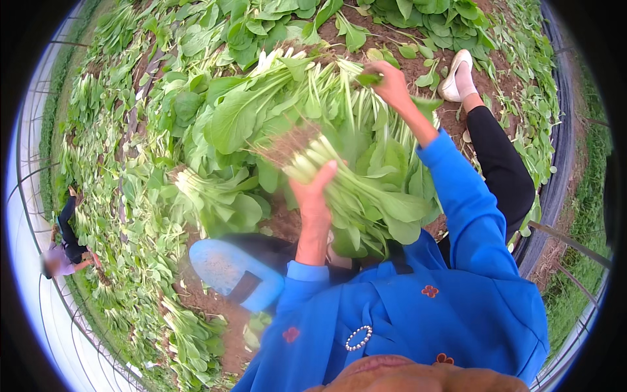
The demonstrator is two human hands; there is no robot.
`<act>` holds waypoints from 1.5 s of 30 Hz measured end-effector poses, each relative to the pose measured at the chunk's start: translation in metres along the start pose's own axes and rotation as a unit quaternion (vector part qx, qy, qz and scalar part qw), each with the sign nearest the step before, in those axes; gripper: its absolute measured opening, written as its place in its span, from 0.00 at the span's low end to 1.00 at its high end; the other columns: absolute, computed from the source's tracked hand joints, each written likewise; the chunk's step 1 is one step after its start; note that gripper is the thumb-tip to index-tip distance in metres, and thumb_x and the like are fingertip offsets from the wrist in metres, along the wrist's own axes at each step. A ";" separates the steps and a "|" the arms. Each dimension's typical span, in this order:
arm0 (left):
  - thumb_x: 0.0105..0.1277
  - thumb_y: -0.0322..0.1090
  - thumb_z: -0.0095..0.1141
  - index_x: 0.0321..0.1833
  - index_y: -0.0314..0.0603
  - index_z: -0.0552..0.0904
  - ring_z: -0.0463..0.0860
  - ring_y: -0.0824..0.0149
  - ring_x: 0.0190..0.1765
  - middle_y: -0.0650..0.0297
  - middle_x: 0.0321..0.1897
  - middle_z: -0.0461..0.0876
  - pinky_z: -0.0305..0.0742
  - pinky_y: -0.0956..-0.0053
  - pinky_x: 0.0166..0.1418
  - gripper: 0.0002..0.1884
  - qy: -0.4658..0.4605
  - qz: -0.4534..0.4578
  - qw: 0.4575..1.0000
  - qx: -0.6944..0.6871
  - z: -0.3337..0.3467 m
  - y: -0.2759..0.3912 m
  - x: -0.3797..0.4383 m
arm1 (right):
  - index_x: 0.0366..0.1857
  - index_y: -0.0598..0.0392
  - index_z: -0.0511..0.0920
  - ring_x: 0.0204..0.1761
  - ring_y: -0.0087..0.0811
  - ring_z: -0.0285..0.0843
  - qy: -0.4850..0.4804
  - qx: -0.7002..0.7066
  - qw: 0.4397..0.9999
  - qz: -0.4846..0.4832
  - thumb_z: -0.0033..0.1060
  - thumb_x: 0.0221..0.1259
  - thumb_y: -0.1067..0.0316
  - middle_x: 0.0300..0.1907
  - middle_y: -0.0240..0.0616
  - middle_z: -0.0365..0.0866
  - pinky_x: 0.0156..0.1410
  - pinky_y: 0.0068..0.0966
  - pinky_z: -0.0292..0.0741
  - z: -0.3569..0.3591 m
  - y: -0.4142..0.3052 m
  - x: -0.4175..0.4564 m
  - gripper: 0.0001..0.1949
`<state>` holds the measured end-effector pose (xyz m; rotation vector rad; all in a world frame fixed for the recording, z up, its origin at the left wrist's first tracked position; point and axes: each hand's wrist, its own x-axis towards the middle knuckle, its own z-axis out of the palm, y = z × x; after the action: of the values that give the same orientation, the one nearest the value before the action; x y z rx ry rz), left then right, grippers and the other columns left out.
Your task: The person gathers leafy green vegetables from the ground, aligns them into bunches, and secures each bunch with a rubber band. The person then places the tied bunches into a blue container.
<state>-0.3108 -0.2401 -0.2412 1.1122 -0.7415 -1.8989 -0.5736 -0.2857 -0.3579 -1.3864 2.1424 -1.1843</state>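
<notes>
My left hand point(313, 191) is closed around the pale stems of a bunch of leafy greens point(362, 191), its brown roots pointing up and left and its leaves spreading down to the right. Farther up and to the right, my right hand point(389, 85) has bent fingers at a green leaf point(369, 79), above a pile of uprooted greens point(313, 93). Whether the leaf is loose or attached to a plant cannot be told. Left of the held bunch lies another bunch of greens point(210, 191) on the ground, roots to the left.
More bunches and loose leaves point(142, 206) cover much of the brown soil point(235, 343). A blue pad with a black strap point(235, 272) is beside my lap. My leg with a white shoe point(458, 76) stretches to the upper right. Another person point(66, 255) is at the far left.
</notes>
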 end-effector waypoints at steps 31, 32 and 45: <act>0.55 0.23 0.58 0.52 0.30 0.74 0.84 0.59 0.38 0.53 0.37 0.81 0.81 0.65 0.45 0.19 -0.028 -0.002 0.999 0.019 -0.007 -0.010 0.003 | 0.41 0.62 0.78 0.42 0.43 0.83 -0.010 -0.031 0.979 0.203 0.54 0.58 0.66 0.45 0.49 0.83 0.53 0.37 0.77 -0.025 0.036 -0.052 0.12; 0.55 0.23 0.58 0.52 0.31 0.74 0.84 0.59 0.38 0.53 0.37 0.81 0.81 0.65 0.45 0.19 -0.030 -0.007 0.999 0.016 -0.005 -0.010 0.003 | 0.37 0.62 0.78 0.41 0.48 0.81 0.006 -0.086 0.990 0.114 0.56 0.58 0.67 0.42 0.50 0.82 0.52 0.43 0.75 -0.017 0.039 -0.063 0.10; 0.54 0.22 0.59 0.50 0.31 0.75 0.84 0.60 0.36 0.54 0.35 0.81 0.81 0.67 0.43 0.19 -0.022 0.000 0.999 0.028 -0.008 -0.012 0.007 | 0.47 0.57 0.76 0.50 0.48 0.70 0.072 -0.140 0.981 0.110 0.64 0.55 0.63 0.43 0.47 0.76 0.56 0.40 0.70 0.026 0.039 -0.081 0.17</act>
<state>-0.3096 -0.2408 -0.2575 1.1074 -0.8232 -1.9180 -0.5415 -0.2208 -0.4174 -1.1570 2.5691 -0.9541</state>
